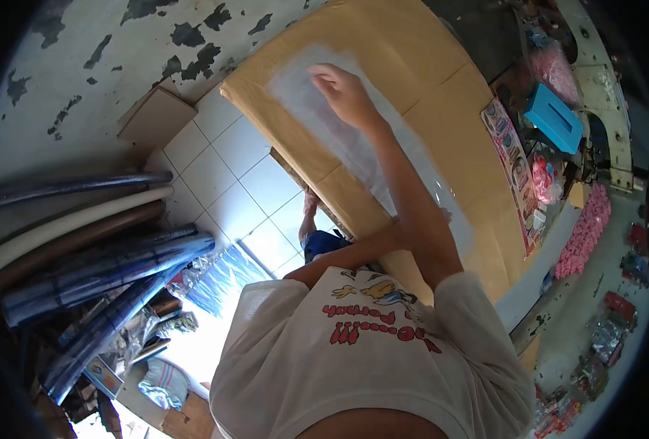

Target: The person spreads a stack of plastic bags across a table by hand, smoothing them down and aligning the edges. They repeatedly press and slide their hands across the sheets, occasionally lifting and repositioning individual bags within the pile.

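Brown paper, smooth with a few straight creases, covers the bench (441, 124) in front of you. On it lies a long, translucent plastic sheet (383, 186), whitish and hazy at the far end, with glossy highlights and small wrinkles nearer your body. Your right hand (345, 96) is over the far part of that sheet, its grip loose, with the fingers lightly curved; you can't tell whether they press on the plastic. Your left hand (443, 214) is mostly hidden beneath your right forearm at the near part of the sheet, so you cannot tell how its grip stands.

Along the bench's right side runs a glossy, printed strip (511, 172) with round pictures. Just beyond it is a blue plastic box (555, 118), rectangular, with a long slot in its face. Near the box sits a clear bag (556, 72) filled with something pink, and below the box is a smaller bag (546, 179) with pink and red contents. A bumpy pink bundle (585, 230) lies farther down that side.

To your left, shiny blue rolls (101, 274) lie beside a smooth cream roll (76, 219) and a brown roll (76, 245). Below them is a pale woven sack (165, 382) with coloured stripes. Glossy white tiles (240, 179) cover the floor.
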Demonstrator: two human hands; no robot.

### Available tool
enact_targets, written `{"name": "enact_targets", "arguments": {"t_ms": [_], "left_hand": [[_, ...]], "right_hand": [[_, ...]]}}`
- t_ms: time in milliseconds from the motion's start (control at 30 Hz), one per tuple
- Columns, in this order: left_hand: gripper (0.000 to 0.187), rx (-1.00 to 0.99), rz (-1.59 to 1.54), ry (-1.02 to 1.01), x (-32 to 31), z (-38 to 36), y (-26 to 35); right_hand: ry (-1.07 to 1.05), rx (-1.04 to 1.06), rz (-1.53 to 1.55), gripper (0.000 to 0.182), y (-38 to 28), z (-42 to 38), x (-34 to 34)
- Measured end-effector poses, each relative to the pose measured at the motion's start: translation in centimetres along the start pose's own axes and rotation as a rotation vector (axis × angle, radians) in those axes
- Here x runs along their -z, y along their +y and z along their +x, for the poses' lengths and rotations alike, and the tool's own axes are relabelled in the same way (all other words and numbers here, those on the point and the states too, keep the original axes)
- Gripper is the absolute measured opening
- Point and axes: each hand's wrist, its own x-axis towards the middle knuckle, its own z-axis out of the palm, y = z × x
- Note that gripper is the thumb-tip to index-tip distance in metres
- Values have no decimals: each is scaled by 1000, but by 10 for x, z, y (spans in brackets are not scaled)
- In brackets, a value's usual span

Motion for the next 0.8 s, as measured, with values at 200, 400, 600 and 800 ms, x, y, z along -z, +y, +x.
{"name": "enact_targets", "arguments": {"t_ms": [200, 400, 600, 800], "left_hand": [[51, -109, 342, 25, -8, -2, -1], [56, -141, 617, -37, -10, 1, -6], [53, 182, 326, -231, 56, -38, 66], [25, 859, -1, -265, 242, -32, 73]], "right_hand": [[17, 28, -850, 40, 41, -153, 31], [62, 43, -969, 46, 50, -153, 22], [40, 3, -964, 47, 53, -160, 24], [-31, -106, -974, 50, 57, -161, 22]]}}
